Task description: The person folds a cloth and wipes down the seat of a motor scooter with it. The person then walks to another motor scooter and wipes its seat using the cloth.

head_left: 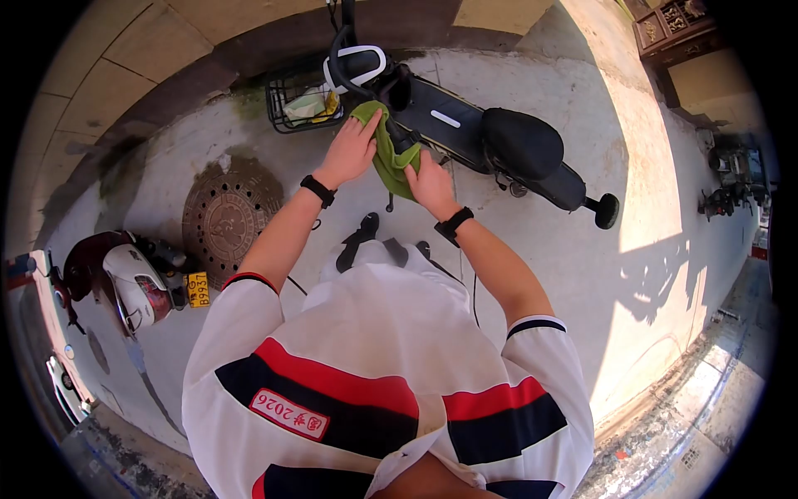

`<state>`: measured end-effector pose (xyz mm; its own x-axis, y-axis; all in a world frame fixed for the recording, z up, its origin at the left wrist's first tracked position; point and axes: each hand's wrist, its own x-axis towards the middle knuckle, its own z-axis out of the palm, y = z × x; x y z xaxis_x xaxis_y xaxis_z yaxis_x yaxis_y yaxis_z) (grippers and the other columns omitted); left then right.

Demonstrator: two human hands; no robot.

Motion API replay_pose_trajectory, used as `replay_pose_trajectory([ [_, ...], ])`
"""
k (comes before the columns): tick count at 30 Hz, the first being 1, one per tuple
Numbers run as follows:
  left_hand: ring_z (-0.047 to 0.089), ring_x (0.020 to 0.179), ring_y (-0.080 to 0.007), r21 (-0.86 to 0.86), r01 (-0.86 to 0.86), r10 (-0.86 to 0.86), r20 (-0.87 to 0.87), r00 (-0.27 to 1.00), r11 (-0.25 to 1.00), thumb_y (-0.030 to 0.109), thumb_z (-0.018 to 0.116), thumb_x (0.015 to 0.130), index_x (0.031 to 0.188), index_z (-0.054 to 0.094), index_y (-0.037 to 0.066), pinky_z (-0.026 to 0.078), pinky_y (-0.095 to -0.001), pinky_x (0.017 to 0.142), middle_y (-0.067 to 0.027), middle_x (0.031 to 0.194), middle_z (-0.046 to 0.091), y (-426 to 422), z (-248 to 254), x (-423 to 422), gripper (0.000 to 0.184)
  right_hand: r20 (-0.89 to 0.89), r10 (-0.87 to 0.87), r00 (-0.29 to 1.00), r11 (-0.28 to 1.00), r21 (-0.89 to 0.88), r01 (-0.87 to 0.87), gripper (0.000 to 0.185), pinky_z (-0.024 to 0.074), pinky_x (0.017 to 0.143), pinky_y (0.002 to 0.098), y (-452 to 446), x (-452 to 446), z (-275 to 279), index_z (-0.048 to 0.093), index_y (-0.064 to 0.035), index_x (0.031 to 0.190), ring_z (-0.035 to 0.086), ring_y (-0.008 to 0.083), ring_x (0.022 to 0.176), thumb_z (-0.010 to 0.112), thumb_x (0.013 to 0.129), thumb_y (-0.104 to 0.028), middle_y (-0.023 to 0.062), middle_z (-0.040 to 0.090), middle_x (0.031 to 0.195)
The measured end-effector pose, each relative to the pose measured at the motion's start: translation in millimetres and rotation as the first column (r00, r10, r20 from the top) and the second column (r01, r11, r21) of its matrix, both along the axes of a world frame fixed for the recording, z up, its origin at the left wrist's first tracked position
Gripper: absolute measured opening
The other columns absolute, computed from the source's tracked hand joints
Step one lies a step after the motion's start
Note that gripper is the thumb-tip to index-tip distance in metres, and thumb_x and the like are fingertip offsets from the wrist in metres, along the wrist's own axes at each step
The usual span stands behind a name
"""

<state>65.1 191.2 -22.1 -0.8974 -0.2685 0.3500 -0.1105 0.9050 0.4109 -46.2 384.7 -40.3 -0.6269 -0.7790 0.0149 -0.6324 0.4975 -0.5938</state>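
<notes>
A green cloth (384,160) lies draped over the near handlebar side of a black electric scooter (445,116). My left hand (351,148) grips the cloth's upper left part, its fingers pressed onto the fabric near the scooter's front. With thumb and fingers closed, my right hand (432,185) pinches the cloth's right edge beside the dark grip area. Part of the cloth hangs down between both hands. What lies beneath the fabric is mostly hidden. Black bands circle both wrists.
A wire basket (281,106) with a pale item and something yellow sits at the scooter's front. Left of my arm is a round manhole cover (229,214). A red and white scooter (137,283) with a yellow plate stands at the left. A wall (249,18) runs behind.
</notes>
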Motion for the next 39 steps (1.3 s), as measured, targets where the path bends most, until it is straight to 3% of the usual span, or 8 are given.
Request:
replay_pose_trajectory([
  [4, 0.05, 0.117, -0.0465, 0.142, -0.089, 0.071, 0.127, 0.989, 0.986, 0.021, 0.053, 0.097, 0.146, 0.037, 0.003, 0.038, -0.0499, 0.107, -0.0269, 0.122, 0.057, -24, 8, -16, 0.055, 0.02, -0.008, 1.0, 1.0, -0.024, 0.008, 0.04, 0.0518, 0.066, 0.0536, -2, 0, -1, 0.048, -0.001, 0.104, 0.065, 0.0455, 0.076, 0.06, 0.093, -0.038, 0.0243, 0.067, 0.084],
  [10, 0.048, 0.121, -0.0466, 0.112, -0.077, 0.078, -0.007, 0.997, 0.991, 0.021, 0.053, 0.098, 0.14, 0.044, 0.003, 0.039, -0.0485, 0.104, -0.0251, 0.123, 0.058, -27, 3, -28, 0.047, 0.059, -0.019, 0.998, 1.0, 0.014, 0.018, 0.041, 0.0513, 0.067, 0.0535, -1, -1, 2, 0.048, -0.0014, 0.103, 0.065, 0.0448, 0.078, 0.059, 0.093, -0.04, 0.0245, 0.067, 0.083],
  [13, 0.045, 0.125, -0.0453, 0.269, 0.044, -0.046, 0.002, 0.999, 0.962, 0.018, 0.051, 0.098, 0.139, 0.047, 0.006, 0.038, -0.0479, 0.106, -0.0224, 0.123, 0.059, -18, 7, -28, 0.043, 0.064, -0.01, 0.998, 1.0, 0.019, 0.008, 0.039, 0.0513, 0.068, 0.0535, -2, -2, 0, 0.048, -0.0014, 0.103, 0.065, 0.0447, 0.079, 0.06, 0.092, -0.037, 0.0238, 0.067, 0.084],
  [20, 0.038, 0.136, -0.0446, 0.184, 0.223, -0.227, 0.001, 0.974, 0.957, 0.01, 0.049, 0.098, 0.138, 0.051, 0.012, 0.03, -0.0476, 0.115, -0.0192, 0.13, 0.058, 19, 0, -24, 0.041, 0.046, 0.004, 0.999, 1.0, -0.014, -0.003, 0.036, 0.0518, 0.068, 0.0537, -3, -4, -7, 0.048, -0.0012, 0.103, 0.065, 0.0452, 0.079, 0.061, 0.089, -0.031, 0.0242, 0.067, 0.089],
  [26, 0.038, 0.136, -0.0454, 0.368, 0.245, -0.322, 0.164, 0.933, 0.897, 0.011, 0.05, 0.097, 0.144, 0.047, 0.016, 0.032, -0.0477, 0.114, -0.0215, 0.139, 0.052, 41, 15, 2, 0.047, 0.03, 0.002, 1.0, 0.999, -0.032, -0.001, 0.035, 0.0517, 0.068, 0.0544, 0, -3, -6, 0.047, -0.0008, 0.103, 0.065, 0.0455, 0.079, 0.062, 0.088, -0.028, 0.0255, 0.066, 0.091],
  [29, 0.038, 0.136, -0.0459, 0.37, 0.235, -0.322, 0.194, 0.927, 0.899, 0.015, 0.05, 0.099, 0.149, 0.042, 0.019, 0.033, -0.0475, 0.114, -0.0225, 0.142, 0.049, 41, 9, 8, 0.051, 0.023, 0.017, 1.0, 0.997, -0.08, -0.015, 0.036, 0.0514, 0.069, 0.0552, 2, -4, -12, 0.047, 0.0002, 0.108, 0.065, 0.0461, 0.081, 0.062, 0.088, -0.026, 0.0259, 0.066, 0.094],
  [35, 0.04, 0.135, -0.0443, 0.086, 0.24, -0.247, 0.091, 0.965, 0.967, 0.024, 0.048, 0.101, 0.151, 0.035, 0.011, 0.03, -0.0469, 0.116, -0.0238, 0.141, 0.049, 37, 11, 0, 0.053, -0.015, 0.03, 0.999, 0.948, -0.317, -0.033, 0.038, 0.0503, 0.085, 0.0489, 7, 3, -6, 0.052, 0.0008, 0.127, 0.061, 0.0428, 0.1, 0.055, 0.091, -0.012, 0.0235, 0.063, 0.112],
  [39, 0.043, 0.131, -0.0435, 0.065, 0.026, -0.027, 0.017, 0.999, 0.998, 0.027, 0.049, 0.101, 0.15, 0.035, 0.005, 0.029, -0.0484, 0.116, -0.0258, 0.136, 0.052, 10, 2, -12, 0.055, -0.09, 0.011, 0.996, 0.903, -0.427, -0.048, 0.032, 0.0459, 0.098, 0.0405, 11, 8, -3, 0.059, 0.0008, 0.125, 0.057, 0.0389, 0.112, 0.054, 0.094, -0.005, 0.0213, 0.059, 0.125],
])
